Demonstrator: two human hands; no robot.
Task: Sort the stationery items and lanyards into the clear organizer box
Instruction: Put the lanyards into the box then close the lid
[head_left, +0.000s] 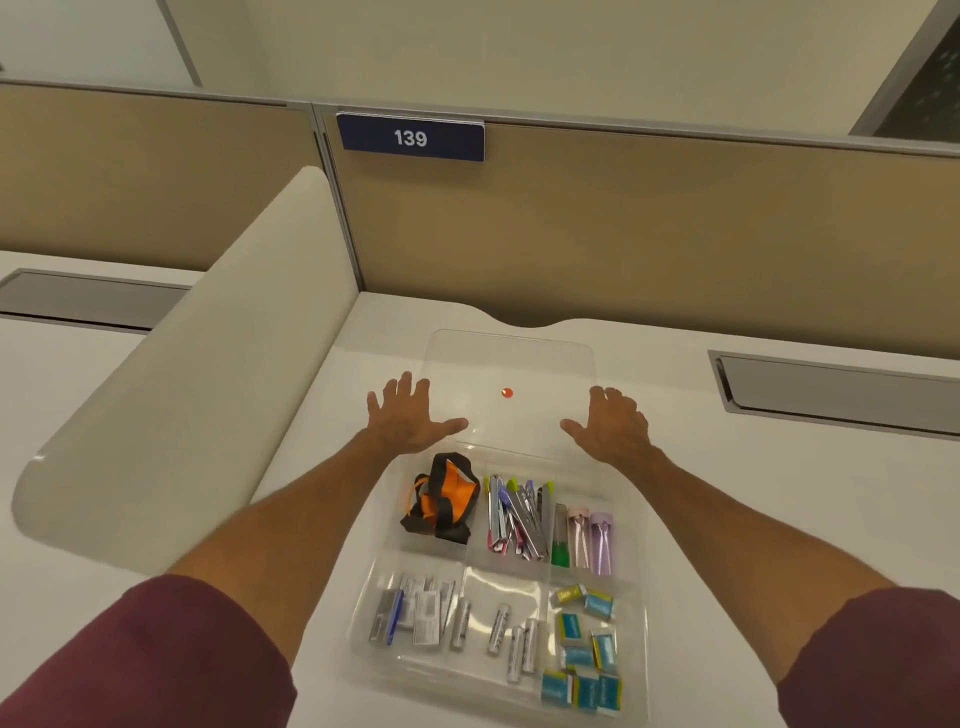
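Resting spread, released hands (506, 423) flank the clear lid's (511, 364) side edges, seemingly touching.

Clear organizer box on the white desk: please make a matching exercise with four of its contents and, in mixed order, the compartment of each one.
Things:
1. orange and black lanyard bundle
2. small blue and yellow erasers
3. pastel pink and purple tubes
4. grey cylindrical batteries

Compartments of the clear organizer box:
A. near row, right
B. far row, left
C. near row, middle
D. far row, right

Pairs: 1-B, 2-A, 3-D, 4-C
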